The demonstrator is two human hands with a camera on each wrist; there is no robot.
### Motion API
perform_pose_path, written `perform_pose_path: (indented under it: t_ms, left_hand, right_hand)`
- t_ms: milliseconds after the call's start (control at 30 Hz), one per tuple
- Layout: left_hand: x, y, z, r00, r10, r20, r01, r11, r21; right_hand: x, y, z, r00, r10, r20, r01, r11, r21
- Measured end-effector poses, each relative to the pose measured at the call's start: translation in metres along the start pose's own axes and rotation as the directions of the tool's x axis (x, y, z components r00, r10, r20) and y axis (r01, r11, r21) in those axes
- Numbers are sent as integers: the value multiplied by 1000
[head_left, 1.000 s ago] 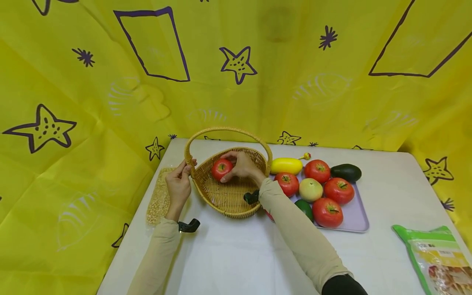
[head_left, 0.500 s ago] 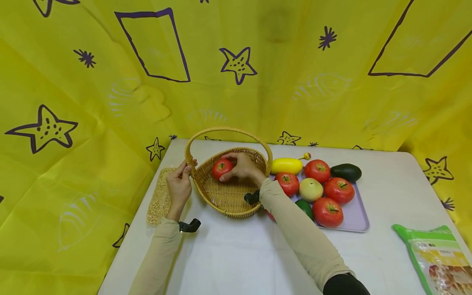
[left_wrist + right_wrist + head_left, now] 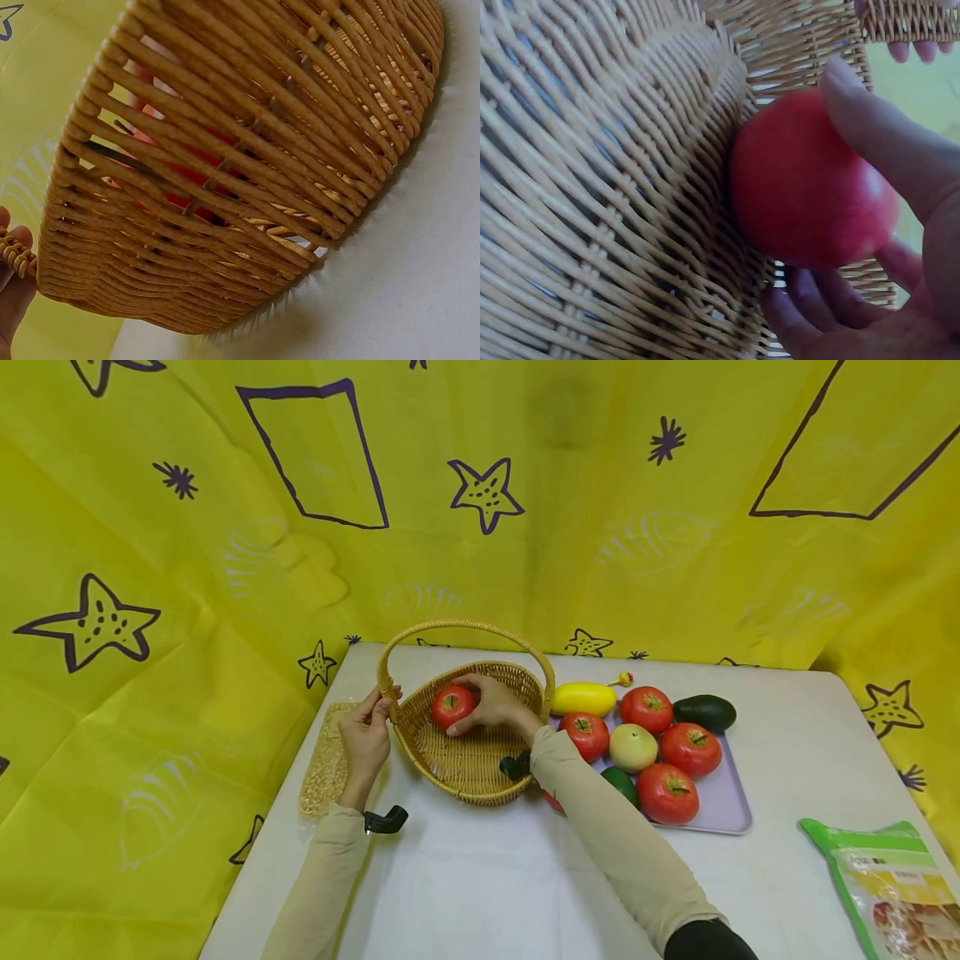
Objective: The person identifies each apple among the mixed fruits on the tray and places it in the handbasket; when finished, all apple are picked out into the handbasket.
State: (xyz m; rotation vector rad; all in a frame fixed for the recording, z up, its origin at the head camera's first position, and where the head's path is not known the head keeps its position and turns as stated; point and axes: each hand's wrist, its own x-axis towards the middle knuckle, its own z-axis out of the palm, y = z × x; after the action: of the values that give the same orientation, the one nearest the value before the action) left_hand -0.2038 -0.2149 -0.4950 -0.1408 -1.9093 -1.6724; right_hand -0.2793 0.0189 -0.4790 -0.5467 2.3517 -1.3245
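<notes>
A wicker basket [image 3: 463, 775] with a tall arched handle stands on the table. My left hand [image 3: 365, 745] grips the handle's left base at the rim; its fingertips [image 3: 13, 300] show at the edge of the left wrist view. Inside the basket, toward the left back, my right hand [image 3: 495, 704] holds a red apple [image 3: 452, 707]. In the right wrist view, the thumb [image 3: 877, 127] lies on one side of the apple and the fingers [image 3: 817, 304] curl around the opposite side. The apple appears against the woven wall there. Through the weave, the left wrist view shows its red skin only partly.
Right of the basket, a lilac tray [image 3: 731, 789] bears several red fruits [image 3: 667, 793], a pale round fruit [image 3: 632, 747], a yellow oblong fruit [image 3: 583, 699] and a dark green avocado [image 3: 705, 712]. A grain bag [image 3: 324, 768] lies left; a green-edged packet [image 3: 888, 877] lies front right.
Hardly anything differs: both hands keep their places, and the apple stays in the right hand inside the basket. The whole head view has shifted very slightly.
</notes>
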Motion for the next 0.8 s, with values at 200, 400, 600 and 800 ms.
perform_pose_path:
  t_ms: [200,400,600,800]
  left_hand:
    - [-1,1,0,1000,-5,5,5,999,-32]
    - [0,0,2,1000,11,11,-10,999,-37]
    - [1,0,2,1000,28,4,-28,999,-23]
    - [0,0,1,1000,19,6,-19,999,-38]
  right_hand:
    - [-6,-9,-3,1000,-2,12,2,999,-38]
    - [-21,-17,-14,999,-51,11,51,998,-31]
    - [-49,-25,-29,989,-147,29,149,983,-103]
    - [-90,-32,-38,966,-244,86,251,963,-94]
